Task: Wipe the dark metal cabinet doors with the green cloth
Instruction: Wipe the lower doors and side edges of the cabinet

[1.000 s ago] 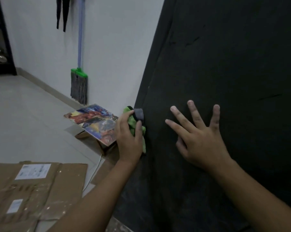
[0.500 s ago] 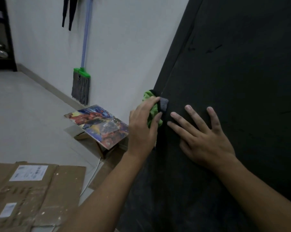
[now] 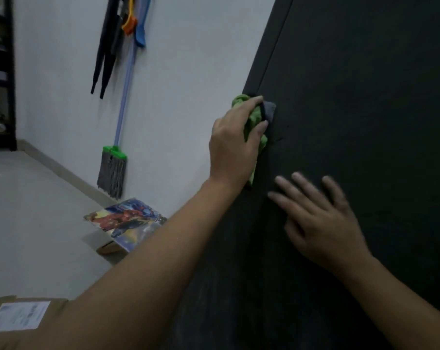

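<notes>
- The left hand (image 3: 235,137) gripped the green cloth (image 3: 255,122), fingers curled over it, pressing it against the dark metal cabinet door (image 3: 365,97) near the door's left edge.
- The cloth was crumpled and bright green, with a grey patch by the fingertips and a tail hanging below the palm.
- The right hand (image 3: 322,218) lay released, fingers spread flat on the door, below and right of the cloth, apart from it.
- The door looked matte black, faintly smudged low down.
- A mop (image 3: 112,170) leaned on the white wall (image 3: 188,72).
</notes>
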Available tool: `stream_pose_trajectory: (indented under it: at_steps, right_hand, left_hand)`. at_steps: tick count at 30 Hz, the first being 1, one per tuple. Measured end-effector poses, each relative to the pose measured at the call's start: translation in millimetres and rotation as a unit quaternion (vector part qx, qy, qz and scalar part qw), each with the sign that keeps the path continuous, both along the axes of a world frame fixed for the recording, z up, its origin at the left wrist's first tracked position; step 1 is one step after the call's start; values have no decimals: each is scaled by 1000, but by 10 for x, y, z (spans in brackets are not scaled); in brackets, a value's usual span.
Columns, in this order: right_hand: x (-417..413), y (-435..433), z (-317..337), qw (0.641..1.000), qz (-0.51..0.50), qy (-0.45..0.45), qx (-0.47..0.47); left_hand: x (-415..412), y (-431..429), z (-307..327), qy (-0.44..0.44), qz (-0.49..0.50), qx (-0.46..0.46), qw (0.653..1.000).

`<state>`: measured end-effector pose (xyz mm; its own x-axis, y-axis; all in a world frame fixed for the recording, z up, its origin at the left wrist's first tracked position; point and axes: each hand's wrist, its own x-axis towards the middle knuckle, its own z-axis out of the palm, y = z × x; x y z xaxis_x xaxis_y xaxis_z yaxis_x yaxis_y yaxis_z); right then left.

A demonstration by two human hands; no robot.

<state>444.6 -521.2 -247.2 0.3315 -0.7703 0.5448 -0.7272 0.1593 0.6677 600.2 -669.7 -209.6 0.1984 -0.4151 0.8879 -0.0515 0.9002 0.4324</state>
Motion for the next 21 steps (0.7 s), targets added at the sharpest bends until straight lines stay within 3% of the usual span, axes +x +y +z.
stream_pose_trajectory:
  at_steps: [3,6,12,21]
  right_hand:
    - [7,107,438,995,-51,-61,-68]
    - [-2,129,547,993,-84,-67,-51]
    - [10,94,257,992,-110,-45,-32]
    - [71,83,-612,999,-30,-45,6]
  left_hand:
    - [-43,9,71,-19,17,-23,999]
    - [-59,60,-330,-45,16,-35,998]
    - [-25,198,-1517,-101,-7,27,994]
    - [-163,318,-2791,-10,27,165,986]
